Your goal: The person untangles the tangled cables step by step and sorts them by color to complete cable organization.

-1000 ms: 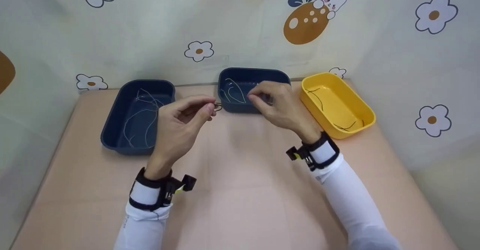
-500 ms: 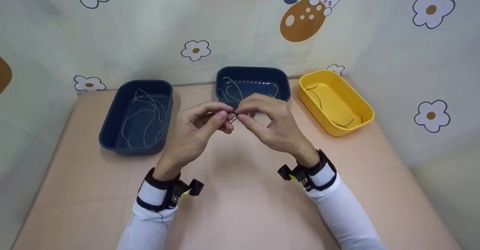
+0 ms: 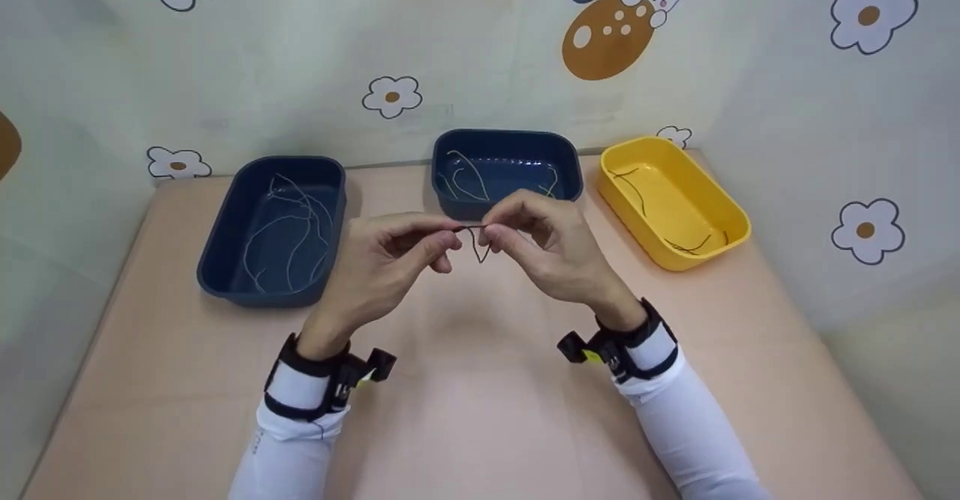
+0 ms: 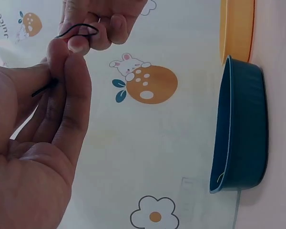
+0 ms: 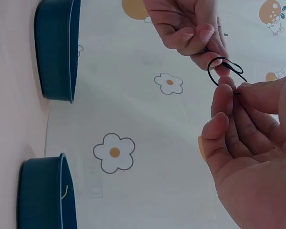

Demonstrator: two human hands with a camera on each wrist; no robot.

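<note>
A thin black wire (image 3: 480, 258) is bent into a small loop between the two hands, above the table in the middle. My left hand (image 3: 379, 264) pinches one part of it between thumb and fingertips. From the other side, my right hand (image 3: 553, 252) pinches it with thumb and index finger. In the right wrist view the loop of black wire (image 5: 209, 71) stands out between both sets of fingertips. A short end of the wire (image 4: 44, 89) sticks out behind the left fingers in the left wrist view.
A dark blue bin (image 3: 259, 300) on the left holds several pale wires. A smaller blue bin (image 3: 456, 208) behind the hands also has pale wires in it. The yellow bin (image 3: 649, 245) at right contains several dark wires. Patterned cloth (image 3: 300, 73) hangs behind the table (image 3: 465, 395).
The right hand has come away from over the middle bin, toward the left hand, and now grips the wire too. The left hand has shifted slightly; the loop now hangs lower between them.
</note>
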